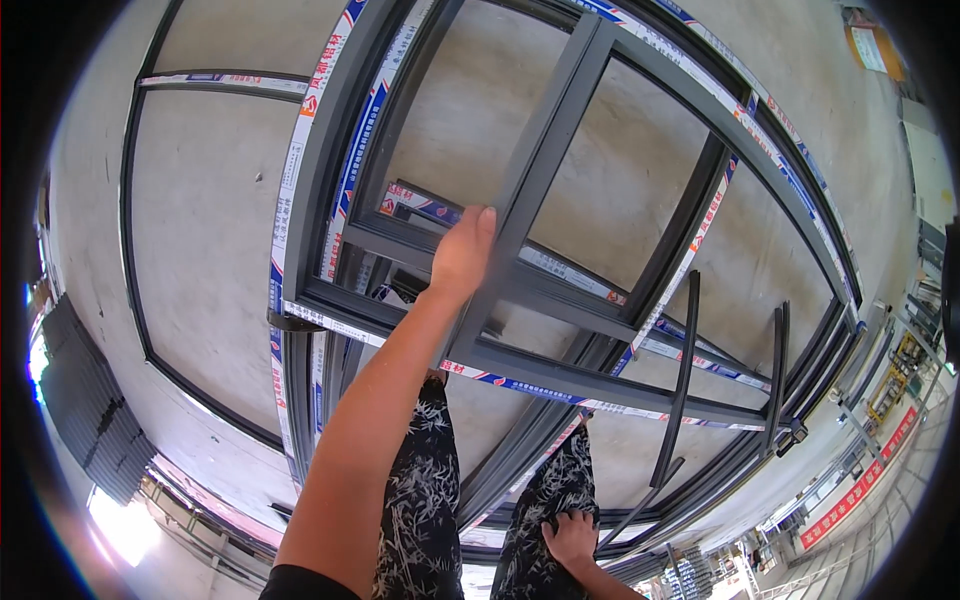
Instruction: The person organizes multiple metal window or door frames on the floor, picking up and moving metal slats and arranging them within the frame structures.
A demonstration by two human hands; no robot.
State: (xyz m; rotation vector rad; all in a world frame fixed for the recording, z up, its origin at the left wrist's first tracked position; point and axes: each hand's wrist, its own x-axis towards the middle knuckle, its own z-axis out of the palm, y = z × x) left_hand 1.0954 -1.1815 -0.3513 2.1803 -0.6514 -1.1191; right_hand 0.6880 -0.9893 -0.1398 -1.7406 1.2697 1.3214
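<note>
A dark grey aluminium window frame with a middle bar and crossbars lies across the area in front of me. My left hand is closed on the edge of that middle bar, low along its length; some fingers are hidden behind the metal. Blue, white and red protective tape covers parts of the frame's edges. My right hand rests on my patterned trouser leg with its fingers spread, holding nothing.
Two loose dark strips lean over the frame's right end. Another taped frame lies on the concrete floor at left. Dark corrugated sheeting is at far left, a cardboard box at far right.
</note>
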